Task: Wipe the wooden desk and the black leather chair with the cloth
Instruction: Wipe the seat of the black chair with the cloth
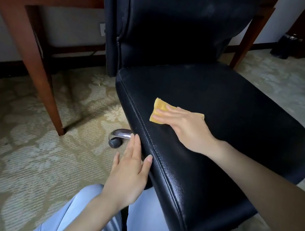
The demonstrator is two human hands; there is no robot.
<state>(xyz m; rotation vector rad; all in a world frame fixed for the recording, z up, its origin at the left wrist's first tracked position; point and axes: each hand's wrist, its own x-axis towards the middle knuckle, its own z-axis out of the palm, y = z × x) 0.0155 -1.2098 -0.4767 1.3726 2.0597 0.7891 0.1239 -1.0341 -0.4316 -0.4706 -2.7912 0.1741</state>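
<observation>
The black leather chair point(229, 112) fills the middle of the view, seat toward me and backrest upright behind it. A folded yellow cloth point(158, 109) lies on the seat near its left edge. My right hand point(184, 127) presses flat on the cloth with straight fingers. My left hand point(129, 170) rests with straight fingers against the seat's left side edge, thumb on top of the seam. The wooden desk point(31, 2) stands at the upper left behind the chair, with one slanted leg reaching the carpet.
A chrome chair leg with a caster point(118, 137) sticks out under the seat's left edge. Patterned carpet point(18, 153) covers the floor. A dark bin point(285, 45) stands at the far right by the wall. My knees in light trousers point(148, 226) are at the bottom.
</observation>
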